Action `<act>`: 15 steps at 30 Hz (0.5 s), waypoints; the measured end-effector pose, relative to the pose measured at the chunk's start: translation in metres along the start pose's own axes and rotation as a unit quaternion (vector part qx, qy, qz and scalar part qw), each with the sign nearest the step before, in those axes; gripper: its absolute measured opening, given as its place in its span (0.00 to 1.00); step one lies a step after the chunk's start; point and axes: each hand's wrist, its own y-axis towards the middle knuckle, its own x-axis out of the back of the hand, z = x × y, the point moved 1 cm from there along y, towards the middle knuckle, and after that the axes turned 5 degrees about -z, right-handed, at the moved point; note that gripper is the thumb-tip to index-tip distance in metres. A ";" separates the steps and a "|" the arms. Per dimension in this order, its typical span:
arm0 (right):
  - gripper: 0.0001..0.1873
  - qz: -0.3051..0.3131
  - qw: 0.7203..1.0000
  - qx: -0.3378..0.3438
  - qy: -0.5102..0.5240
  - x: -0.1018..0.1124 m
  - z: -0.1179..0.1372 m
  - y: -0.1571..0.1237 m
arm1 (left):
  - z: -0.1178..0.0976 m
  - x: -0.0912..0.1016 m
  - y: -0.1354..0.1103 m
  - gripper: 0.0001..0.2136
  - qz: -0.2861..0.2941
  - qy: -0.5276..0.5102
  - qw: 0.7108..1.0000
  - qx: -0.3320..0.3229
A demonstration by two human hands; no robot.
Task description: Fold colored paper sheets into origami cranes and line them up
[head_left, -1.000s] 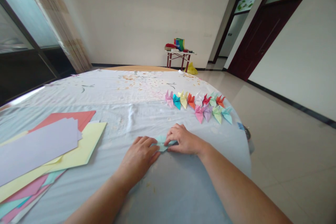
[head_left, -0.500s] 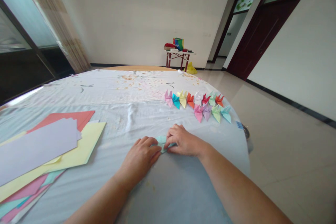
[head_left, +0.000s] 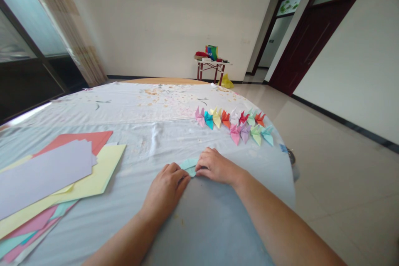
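Observation:
A small folded piece of mint-green paper (head_left: 189, 166) lies on the cloth-covered table between my hands. My left hand (head_left: 170, 183) has its fingers closed at the paper's left end. On the right end, my right hand (head_left: 213, 166) pinches with thumb and fingertips. Both hands hide parts of the paper, so its full shape cannot be made out. Beyond my right hand stand several folded paper cranes (head_left: 235, 133) in two rows, in pink, blue, yellow, orange, white, red, purple and green.
Coloured paper sheets (head_left: 46, 174) lie in a loose pile on the left of the round table (head_left: 149, 141). The table's edge curves away at the right, above a tiled floor. A small side table (head_left: 213, 63) with bags and boxes stands by the far wall.
The fingers of both hands have shifted slightly on the mint-green paper, and more of its upper left part shows now. The cranes and the paper pile stay where they were.

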 end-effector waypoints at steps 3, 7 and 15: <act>0.09 -0.004 1.000 -0.011 0.019 -0.002 -0.003 0.001 | 0.002 -0.002 0.002 0.14 -0.011 -0.020 0.999 0.022; 0.09 -0.013 0.998 -0.032 0.047 -0.007 -0.007 0.003 | 0.003 -0.004 0.004 0.14 -0.024 -0.032 0.998 0.050; 0.11 -0.033 0.996 -0.073 0.048 -0.014 -0.007 0.006 | 0.001 -0.005 0.007 0.14 -0.032 -0.012 0.997 0.074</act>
